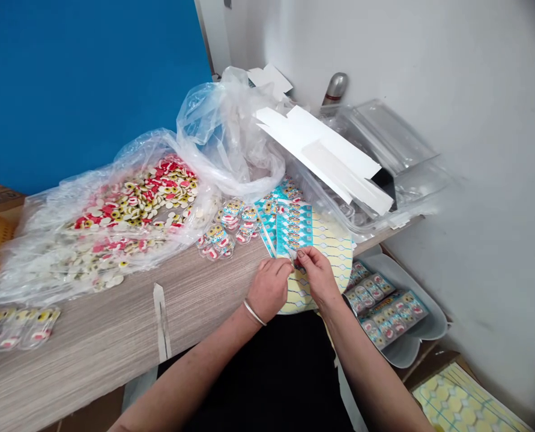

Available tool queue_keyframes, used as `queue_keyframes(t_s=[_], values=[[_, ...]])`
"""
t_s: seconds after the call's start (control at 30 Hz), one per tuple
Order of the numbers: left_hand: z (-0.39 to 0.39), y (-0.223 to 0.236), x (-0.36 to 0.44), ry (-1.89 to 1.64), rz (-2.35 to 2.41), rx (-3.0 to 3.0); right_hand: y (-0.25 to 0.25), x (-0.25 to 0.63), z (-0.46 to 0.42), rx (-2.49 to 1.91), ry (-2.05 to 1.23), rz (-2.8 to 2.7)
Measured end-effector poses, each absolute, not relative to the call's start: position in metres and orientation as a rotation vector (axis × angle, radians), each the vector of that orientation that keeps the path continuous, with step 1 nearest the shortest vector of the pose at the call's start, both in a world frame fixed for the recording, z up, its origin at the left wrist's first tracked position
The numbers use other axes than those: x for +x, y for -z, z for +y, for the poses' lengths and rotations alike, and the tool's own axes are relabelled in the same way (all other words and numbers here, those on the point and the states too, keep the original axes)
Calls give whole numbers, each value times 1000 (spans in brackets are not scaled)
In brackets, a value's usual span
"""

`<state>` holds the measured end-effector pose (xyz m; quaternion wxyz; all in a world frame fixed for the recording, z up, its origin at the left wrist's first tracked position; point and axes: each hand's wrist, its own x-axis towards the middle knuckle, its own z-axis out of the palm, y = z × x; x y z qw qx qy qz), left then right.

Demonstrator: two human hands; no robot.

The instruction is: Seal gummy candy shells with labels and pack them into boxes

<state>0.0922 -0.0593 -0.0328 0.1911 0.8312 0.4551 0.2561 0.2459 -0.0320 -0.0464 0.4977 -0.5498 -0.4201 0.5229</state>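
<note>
1. Two hands work close together at the centre of the view: your left-hand grip (269, 289), with a silver bangle (254, 312) on its wrist, and your right-hand grip (317, 277). Their fingers are drawn together, not spread, and almost meet.
2. Between them sits a narrow pale strip (289, 252), too small to tell whether it is paper or film. Your right-hand fingertips (301, 255) look clamped on its lower end. Your left-hand fingertips (289, 268) press in just below it, but you cannot tell from this view whether they hold it.
3. The strip's long axis runs away from you and slightly left, with its free tip pointing toward the blue printed sheets (289, 222). The right-hand grip looks marginally nearer.
4. Beneath both hands lies a yellow-and-white printed sheet (332, 255), its near edge overhanging the table (91, 354).
5. To your left are clear packets of round printed pieces (224, 231), then a plastic bag (132, 204) of loose pieces.
6. To your right, a pale tray (433, 327) holds carded packs (386, 312); beyond the blue sheets, white card strips (321, 156) rest against a clear plastic tub (375, 168).
</note>
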Motion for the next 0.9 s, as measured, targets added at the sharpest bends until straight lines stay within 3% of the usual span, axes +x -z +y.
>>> queue_keyframes(t_s=[0.1, 0.2, 0.37, 0.53, 0.7, 0.9], values=[[-53, 47, 94, -538, 1385, 2451, 40, 249, -35, -1329, -1161, -910], [-50, 53, 96, -525, 1421, 2395, 20, 247, -45, -1320, -857, -941], [-53, 30, 91, -889, 1210, 1410, -4, 228, -65, -1170, -319, -1445], [-84, -9, 58, -1113, 921, 511, 15, 193, -74, -949, -94, -1904], [-127, -22, -4, -1418, 898, -12, 9, 123, -87, -626, -233, -2241], [-200, -15, -155, -2003, 1148, -168, -3, -6, -89, -306, -620, -2489]])
